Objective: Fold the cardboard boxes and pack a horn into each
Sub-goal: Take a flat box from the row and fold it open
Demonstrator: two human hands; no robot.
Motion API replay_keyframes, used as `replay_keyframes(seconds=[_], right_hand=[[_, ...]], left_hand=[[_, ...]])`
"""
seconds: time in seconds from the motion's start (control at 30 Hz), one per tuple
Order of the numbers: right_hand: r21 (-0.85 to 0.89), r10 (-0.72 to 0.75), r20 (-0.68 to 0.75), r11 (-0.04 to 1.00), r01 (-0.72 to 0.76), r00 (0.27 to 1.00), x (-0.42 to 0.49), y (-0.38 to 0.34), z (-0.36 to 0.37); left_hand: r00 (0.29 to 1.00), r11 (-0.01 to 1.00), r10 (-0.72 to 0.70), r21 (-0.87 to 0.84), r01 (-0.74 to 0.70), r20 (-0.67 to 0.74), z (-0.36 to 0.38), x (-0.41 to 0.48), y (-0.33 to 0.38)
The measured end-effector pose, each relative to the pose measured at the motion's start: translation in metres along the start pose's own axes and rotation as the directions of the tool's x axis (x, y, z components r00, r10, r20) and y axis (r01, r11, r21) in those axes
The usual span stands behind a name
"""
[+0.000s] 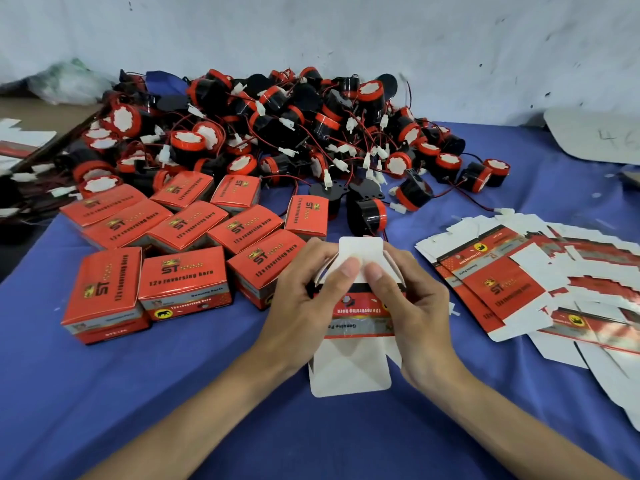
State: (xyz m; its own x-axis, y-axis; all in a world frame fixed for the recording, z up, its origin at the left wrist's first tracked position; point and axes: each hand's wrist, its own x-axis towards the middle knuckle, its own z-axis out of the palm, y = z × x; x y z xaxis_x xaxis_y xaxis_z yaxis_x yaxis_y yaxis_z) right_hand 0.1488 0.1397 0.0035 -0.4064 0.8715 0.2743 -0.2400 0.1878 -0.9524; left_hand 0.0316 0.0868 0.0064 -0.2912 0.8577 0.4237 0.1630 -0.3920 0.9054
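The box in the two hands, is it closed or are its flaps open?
Open: the box has its far white flap standing up and its near white flap spread out, neither tucked in.

I log this as a small packing workshop. On my blue-covered table (104, 393): one heap of loose horns (277, 133), rows of closed red boxes (180, 282), a fan of flat blanks (502, 289); scuffed wall (346, 29) behind.

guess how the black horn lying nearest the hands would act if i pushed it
The horn is a round drum lying on its side, so it would probably roll rather than slide. Its hard-looking plastic shell likely stays rigid. The blue cloth under it may slow it quickly.
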Motion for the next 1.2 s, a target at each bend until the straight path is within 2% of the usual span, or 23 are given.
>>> replay_keyframes(seconds=[0.1, 0.2, 0.33, 0.47, 0.57, 0.7, 0.8, 0.87, 1.07, 1.13, 1.2], right_hand=[[0.002, 0.015, 0.008, 1.000, -0.015, 1.000, 0.000, 0.000, -0.001], [0.027, 0.056, 0.024, 0.998, -0.056, 0.998, 0.001, 0.000, -0.001], [-0.039, 0.081, 0.053, 0.996, -0.079, 0.995, 0.001, 0.002, -0.002], [-0.153, -0.020, 0.074, 0.988, 0.031, 0.997, 0.001, 0.001, 0.000], [-0.150, -0.079, 0.053, 0.985, 0.086, 0.995, 0.000, 0.003, -0.001], [-0.206, -0.124, 0.019, 0.970, 0.126, 0.992, -0.002, 0.008, -0.002], [-0.242, -0.152, 0.028, 0.958, 0.154, 0.988, -0.002, 0.007, -0.001], [-0.208, -0.137, 0.018, 0.968, 0.138, 0.990, 0.000, 0.008, -0.002], [-0.192, -0.143, 0.000, 0.971, 0.140, 0.990, 0.002, 0.012, -0.004], [-0.171, -0.147, 0.001, 0.974, 0.145, 0.989, 0.003, 0.012, -0.004], [-0.151, -0.167, 0.012, 0.974, 0.167, 0.986, 0.004, 0.011, -0.005]], left_hand=[[1.000, 1.000, -0.019, -0.009, 0.019, 0.019, -0.002, 0.002, -0.001], [1.000, 1.000, 0.023, 0.002, -0.023, 0.013, -0.001, -0.001, -0.002], [0.996, 0.996, 0.072, 0.059, -0.069, -0.059, 0.002, -0.001, -0.002], [0.990, 0.983, 0.136, 0.126, -0.130, -0.043, 0.000, -0.003, -0.002], [0.978, 0.961, 0.206, 0.185, -0.204, 0.008, 0.001, -0.004, -0.001], [0.983, 0.982, 0.170, 0.097, -0.163, -0.071, 0.004, -0.006, -0.001], [0.970, 0.975, 0.194, 0.138, -0.174, -0.144, 0.005, -0.005, -0.003], [0.967, 0.979, 0.176, 0.135, -0.153, -0.183, 0.006, -0.004, -0.004], [0.962, 0.976, 0.159, 0.184, -0.120, -0.220, 0.007, -0.004, -0.007], [0.970, 0.992, 0.098, 0.102, -0.076, -0.223, 0.006, -0.003, -0.005], [0.972, 0.992, 0.095, 0.102, -0.075, -0.214, 0.005, -0.003, -0.004]])
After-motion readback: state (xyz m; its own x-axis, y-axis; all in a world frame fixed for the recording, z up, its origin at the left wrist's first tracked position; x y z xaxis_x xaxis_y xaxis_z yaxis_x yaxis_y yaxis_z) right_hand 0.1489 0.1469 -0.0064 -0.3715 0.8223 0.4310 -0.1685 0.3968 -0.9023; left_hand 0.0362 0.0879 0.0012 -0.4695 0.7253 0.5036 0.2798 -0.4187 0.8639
